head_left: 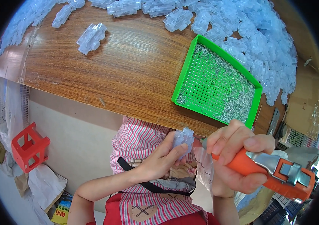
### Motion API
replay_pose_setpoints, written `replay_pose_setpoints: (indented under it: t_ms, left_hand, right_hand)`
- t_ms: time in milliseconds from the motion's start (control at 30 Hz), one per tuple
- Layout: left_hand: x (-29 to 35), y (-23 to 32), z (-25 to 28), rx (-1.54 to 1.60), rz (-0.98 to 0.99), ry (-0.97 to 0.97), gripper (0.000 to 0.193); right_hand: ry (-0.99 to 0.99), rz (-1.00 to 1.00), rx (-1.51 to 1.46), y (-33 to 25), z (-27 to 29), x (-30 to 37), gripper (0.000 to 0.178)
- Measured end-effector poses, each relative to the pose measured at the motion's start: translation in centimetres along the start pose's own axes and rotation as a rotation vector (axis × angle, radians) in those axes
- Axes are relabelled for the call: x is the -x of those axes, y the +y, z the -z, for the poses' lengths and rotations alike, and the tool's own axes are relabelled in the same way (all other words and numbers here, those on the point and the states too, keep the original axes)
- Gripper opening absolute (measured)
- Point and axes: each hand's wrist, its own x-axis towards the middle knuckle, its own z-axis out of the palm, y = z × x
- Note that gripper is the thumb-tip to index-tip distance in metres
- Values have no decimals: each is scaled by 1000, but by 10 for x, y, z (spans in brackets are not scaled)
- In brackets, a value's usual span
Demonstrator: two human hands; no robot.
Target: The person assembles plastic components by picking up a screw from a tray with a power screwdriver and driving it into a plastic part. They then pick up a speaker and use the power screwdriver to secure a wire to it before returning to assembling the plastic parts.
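Just off the table's front edge, my left hand [159, 157] pinches a clear plastic housing [183, 135] between thumb and fingers. My right hand [238, 157] is wrapped round an orange power screwdriver [251, 165], held nearly level. Its tip points left at the side of the housing; whether it touches a screw there is too small to tell. Beyond my hands, a green perforated tray [200, 93] holds a spread of small silver screws [238, 95], thickest on its right side. One more clear plastic housing [92, 38] lies alone on the wooden table at the far left.
A large heap of clear plastic housings [257, 41] covers the table's far and right side, with more along the far left edge. The brown wooden table [129, 71] ends just beyond my lap. A red stool [30, 147] stands on the floor at left.
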Motion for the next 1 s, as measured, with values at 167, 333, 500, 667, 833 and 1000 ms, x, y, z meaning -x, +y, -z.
replay_pose_setpoints:
  t_ms: [167, 333, 500, 667, 833, 1000]
  left_hand:
    - [-2, -14, 5, -153, -109, 30, 34]
    - [1, -13, 3, -201, -146, 27, 33]
    - [0, -15, 10, -122, -64, 28, 34]
    - [-3, -7, -1, -23, -47, 82, 31]
    - [-4, -4, -5, -17, -63, 121, 28]
    - [-4, -7, -2, -9, -40, 92, 28]
  right_hand:
    - [-12, 25, -10, 0, 3, 0, 60]
    - [21, 15, -17, -11, 4, -1, 59]
    - [18, 2, -29, -9, 2, 0, 59]
    - [26, -25, -34, -3, -2, -1, 59]
    - [-37, -4, 104, 4, 0, -1, 56]
    - [-46, -58, 119, 4, 0, 1, 56]
